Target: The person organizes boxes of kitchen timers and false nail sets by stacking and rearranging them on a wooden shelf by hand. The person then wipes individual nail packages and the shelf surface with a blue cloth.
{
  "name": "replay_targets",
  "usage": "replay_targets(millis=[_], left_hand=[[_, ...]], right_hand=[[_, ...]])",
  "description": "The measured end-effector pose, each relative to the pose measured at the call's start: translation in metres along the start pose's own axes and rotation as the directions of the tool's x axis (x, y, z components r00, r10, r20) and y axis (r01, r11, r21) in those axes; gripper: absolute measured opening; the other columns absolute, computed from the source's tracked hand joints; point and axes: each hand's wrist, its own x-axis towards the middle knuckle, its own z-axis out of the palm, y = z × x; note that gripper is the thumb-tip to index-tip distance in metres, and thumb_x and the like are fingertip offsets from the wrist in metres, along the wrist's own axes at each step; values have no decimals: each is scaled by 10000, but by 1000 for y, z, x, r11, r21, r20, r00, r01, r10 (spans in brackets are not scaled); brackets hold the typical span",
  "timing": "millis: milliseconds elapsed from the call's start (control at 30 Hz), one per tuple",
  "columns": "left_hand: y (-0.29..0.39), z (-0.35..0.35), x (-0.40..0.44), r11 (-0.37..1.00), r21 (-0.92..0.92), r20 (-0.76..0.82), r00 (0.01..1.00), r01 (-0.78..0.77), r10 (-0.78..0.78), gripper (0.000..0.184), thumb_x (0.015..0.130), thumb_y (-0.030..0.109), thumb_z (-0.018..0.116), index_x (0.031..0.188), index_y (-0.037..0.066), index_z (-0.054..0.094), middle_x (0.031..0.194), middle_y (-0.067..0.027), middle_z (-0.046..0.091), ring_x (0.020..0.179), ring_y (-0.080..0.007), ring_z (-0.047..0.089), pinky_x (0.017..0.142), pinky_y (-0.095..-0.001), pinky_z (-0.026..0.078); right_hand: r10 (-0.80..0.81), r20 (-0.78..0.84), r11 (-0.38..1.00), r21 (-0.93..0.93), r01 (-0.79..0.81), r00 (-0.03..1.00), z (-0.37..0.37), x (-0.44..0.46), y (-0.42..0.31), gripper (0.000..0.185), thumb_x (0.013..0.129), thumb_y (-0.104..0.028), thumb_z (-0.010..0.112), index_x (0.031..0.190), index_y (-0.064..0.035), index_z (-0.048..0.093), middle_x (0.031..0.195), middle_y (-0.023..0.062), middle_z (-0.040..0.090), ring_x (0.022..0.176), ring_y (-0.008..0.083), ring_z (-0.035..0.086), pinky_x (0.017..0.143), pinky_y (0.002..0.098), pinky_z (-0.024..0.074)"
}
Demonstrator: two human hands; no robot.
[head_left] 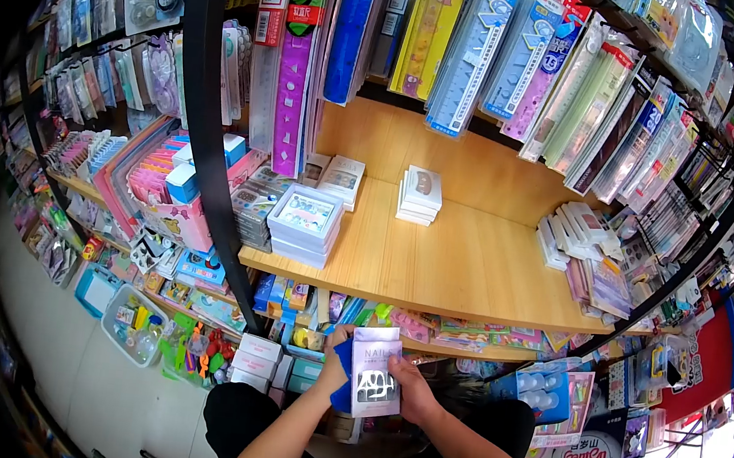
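Note:
A pale lilac box of false nails (377, 375), lettered "NAIL" with a dark window in its front, is held upright in front of my body, below the shelf edge. My right hand (411, 388) grips its right side, thumb across the front. My left hand (336, 362) is closed at the box's left side, on a blue cloth (342, 377) bunched against the box; its fingers are partly hidden behind them. On the wooden shelf (471, 258) ahead stand a small stack of white nail boxes (421, 195) and a taller stack of white boxes (306, 224).
Packaged rulers (474, 57) hang above the shelf. A black upright post (210, 123) stands at left. More white boxes (574, 233) lie at the shelf's right end. Below are a plastic bin (132, 322) on the floor, pink-white cartons (255, 360) and a blue package (542, 392).

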Motion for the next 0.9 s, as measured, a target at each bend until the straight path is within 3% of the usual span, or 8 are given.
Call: replay_targets(millis=[100,167,233,333,467,667,800,900], left_hand=[[79,4,-20,954,151,75,960,258,-271,213,914,185,574,1043,18,597,1034,-89,641,941,-175,611,777,-293,496],[68,-14,-10,945,-125,8,953,302,-304,284,934,251,561,1081,15,612,1043,-79,651,965,-182,612,810,-298,489],[77,-8,-11,988,-41,20,989,146,-146,544,934,418,515,1308,29,450,1272,-119,521,1173,-213,501,972,-346,399],[61,27,-21,985,-151,213,970,-82,113,817,866,617,472,1440,89,229,1476,-91,244,1336,-215,300,1069,-404,275],[58,27,-24,832,-449,231,942,326,-245,783,877,681,313,1392,93,352,1335,-94,479,1221,-244,470,1011,-405,399],[64,6,-9,356,-824,485,873,440,46,929,809,740,372,1417,44,275,1388,-200,403,1289,-376,381,1083,-543,269],[74,21,-19,528,-775,441,896,349,56,925,799,736,405,1414,54,291,1398,-195,397,1295,-376,373,1081,-543,269],[74,22,-21,435,-797,452,892,419,-31,839,837,696,406,1410,89,320,1391,-168,420,1262,-330,431,1062,-491,326]], right_hand=[[-94,-141,995,6,95,986,1,1,-7,325,960,-316,506,1147,-53,548,999,46,640,891,146,619,797,306,497],[-229,-313,965,-196,173,922,-8,9,-11,309,968,-297,497,1102,-24,553,957,58,632,820,130,600,750,296,483],[-393,-328,857,-469,213,859,-23,17,-10,322,967,-292,500,1100,-2,548,956,85,624,817,119,583,741,304,472],[-645,-52,397,-875,277,762,6,11,-10,451,917,-229,544,1241,65,436,1082,245,541,979,315,533,844,401,425],[-684,236,102,-906,410,691,35,7,13,599,880,-180,561,1331,122,307,1202,328,432,1088,443,436,949,440,361],[-491,603,-156,-771,617,630,51,-20,9,483,787,-38,601,1255,17,492,1216,156,550,992,329,517,879,395,425],[-482,667,-440,-745,501,568,45,-9,5,402,749,-68,597,1143,-142,628,1258,2,569,1004,255,520,776,366,433],[-571,659,-538,-751,383,489,52,8,-8,415,753,-118,561,1156,-190,627,1265,-25,565,1025,250,522,740,365,402]])
